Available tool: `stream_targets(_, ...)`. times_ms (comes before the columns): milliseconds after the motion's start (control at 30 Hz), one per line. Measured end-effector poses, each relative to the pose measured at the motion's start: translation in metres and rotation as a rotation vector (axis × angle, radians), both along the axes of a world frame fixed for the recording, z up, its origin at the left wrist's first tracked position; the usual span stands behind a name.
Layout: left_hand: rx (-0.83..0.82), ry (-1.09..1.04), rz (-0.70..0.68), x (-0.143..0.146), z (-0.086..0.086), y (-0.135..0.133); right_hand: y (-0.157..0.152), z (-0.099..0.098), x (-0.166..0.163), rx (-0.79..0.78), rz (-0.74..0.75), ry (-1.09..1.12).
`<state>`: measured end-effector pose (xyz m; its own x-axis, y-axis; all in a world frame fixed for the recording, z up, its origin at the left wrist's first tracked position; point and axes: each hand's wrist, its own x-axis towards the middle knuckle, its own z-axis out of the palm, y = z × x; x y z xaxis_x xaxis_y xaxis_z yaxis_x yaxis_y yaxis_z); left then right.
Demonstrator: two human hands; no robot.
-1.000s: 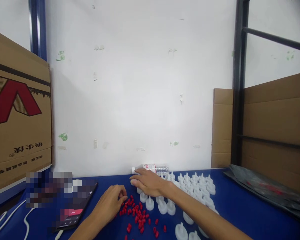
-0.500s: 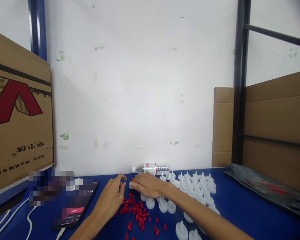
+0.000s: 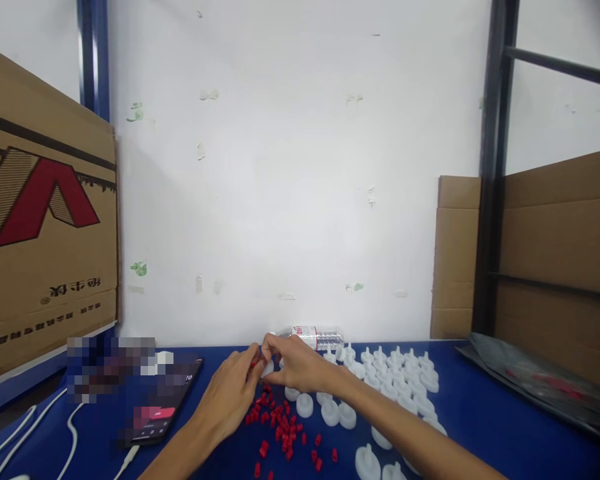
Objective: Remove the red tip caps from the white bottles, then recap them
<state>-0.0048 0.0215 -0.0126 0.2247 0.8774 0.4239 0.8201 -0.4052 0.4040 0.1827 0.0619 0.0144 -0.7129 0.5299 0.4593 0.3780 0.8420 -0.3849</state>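
Note:
My right hand (image 3: 295, 363) is closed on a white plastic nozzle cap (image 3: 267, 369), its fingers bent around the piece. Close against it is my left hand (image 3: 233, 387), fingertips pinched, with a bit of red showing between them that looks like a small red cap (image 3: 254, 365). The fingertips of both hands meet and partly hide the two pieces. Below them lies a loose scatter of small red caps (image 3: 285, 427) on the blue table (image 3: 220, 453). Many white nozzle caps (image 3: 395, 373) stand in a group right of my hands, some behind my right forearm.
A clear plastic bottle (image 3: 325, 338) lies on its side by the wall. On the left are a phone (image 3: 167, 407), white cables (image 3: 73, 433) and a large cardboard box (image 3: 50, 267). A grey plastic bag (image 3: 540, 380) lies at the right, near cardboard sheets (image 3: 457, 260).
My left hand has moved in to meet the right one, its fingers closing. My right hand has lifted the white nozzle cap and turned it toward the left fingertips. The view has shifted slightly.

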Motion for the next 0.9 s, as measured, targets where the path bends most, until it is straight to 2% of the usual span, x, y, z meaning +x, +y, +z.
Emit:
stream_targets(133, 0.038, 0.069, 0.064, 0.003, 0.002, -0.003, -0.002, 0.003, 0.000, 0.043, -0.012, -0.017)
stream_targets(267, 0.039, -0.041, 0.041, 0.002, 0.004, -0.002, -0.001, 0.002, 0.000, 0.108, -0.045, -0.030)
stream_targets(433, -0.100, -0.294, -0.043, 0.000, 0.006, 0.009, -0.003, 0.002, -0.002, 0.213, -0.074, -0.077)
stream_targets(633, -0.306, -0.499, -0.042, 0.006, -0.001, 0.016, -0.002, -0.003, -0.008, 0.334, -0.040, -0.161)
stream_targets(767, -0.320, -0.473, 0.020, 0.002, -0.001, 0.018, 0.000, -0.004, -0.006, 0.348, -0.072, -0.179)
stream_targets(900, -0.205, -0.313, 0.161, -0.011, 0.003, 0.024, 0.000, -0.004, -0.006, 0.323, -0.125, -0.181)
